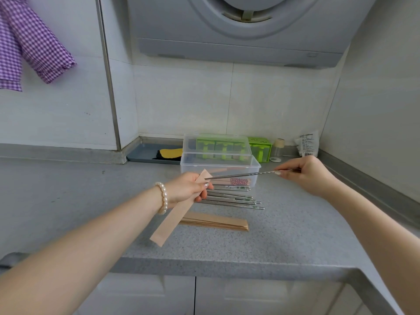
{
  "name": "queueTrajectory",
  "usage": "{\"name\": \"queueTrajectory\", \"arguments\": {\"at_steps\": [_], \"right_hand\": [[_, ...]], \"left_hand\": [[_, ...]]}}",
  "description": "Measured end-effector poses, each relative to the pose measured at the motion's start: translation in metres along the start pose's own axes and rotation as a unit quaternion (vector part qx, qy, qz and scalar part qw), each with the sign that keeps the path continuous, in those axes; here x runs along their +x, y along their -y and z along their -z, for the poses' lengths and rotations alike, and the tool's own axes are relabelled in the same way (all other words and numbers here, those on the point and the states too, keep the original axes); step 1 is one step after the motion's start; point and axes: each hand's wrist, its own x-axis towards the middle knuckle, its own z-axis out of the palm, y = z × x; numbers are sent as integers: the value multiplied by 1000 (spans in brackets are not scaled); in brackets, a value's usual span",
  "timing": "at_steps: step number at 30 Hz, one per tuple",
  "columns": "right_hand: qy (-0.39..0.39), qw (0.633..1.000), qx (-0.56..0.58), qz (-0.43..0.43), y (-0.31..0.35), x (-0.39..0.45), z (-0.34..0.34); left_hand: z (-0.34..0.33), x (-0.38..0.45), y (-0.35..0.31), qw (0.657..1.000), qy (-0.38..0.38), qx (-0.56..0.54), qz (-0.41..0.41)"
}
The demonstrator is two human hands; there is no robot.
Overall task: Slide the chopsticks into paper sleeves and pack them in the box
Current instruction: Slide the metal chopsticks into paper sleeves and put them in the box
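right hand [304, 175] pinches chopstick [241, 175], tip leftward at sleeve mouth | left hand [188, 188] grips sleeve [175, 217]

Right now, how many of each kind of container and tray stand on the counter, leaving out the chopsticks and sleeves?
Clear plastic box: 1
Clear lid, propped behind the box: 1
Green containers: 2
Small jar: 1
Grey tray: 1
Total: 6

The left hand [188, 188] hides the loose chopsticks' [236, 200] near ends.
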Motion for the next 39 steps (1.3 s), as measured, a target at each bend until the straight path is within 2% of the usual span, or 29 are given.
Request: {"name": "queueTrajectory", "arguments": {"at_steps": [4,6,9,16,21,25,31,39], "right_hand": [[18,1000,-8,-2,4,-1,1],[38,999,3,-15,5,1,3],[80,995,33,-44,2,4,5],[107,993,42,-33,9,15,-7],[174,984,35,-27,26,17,-27],[200,974,98,-51,37,15,-41],[285,935,196,-76,60,9,-61],[326,917,213,-83,61,14,-76]], "left_hand": [[-1,-2,1,999,17,50,-3],[-1,-4,1,995,57,77,3],[-2,-8,0,989,128,67,27],[-12,-9,-7,980,188,70,3],[-20,-10,-9,975,200,94,-11],[-19,-12,-8,972,216,90,1],[-26,-9,-10,977,205,52,22],[-23,-9,-3,980,188,53,41]]}}
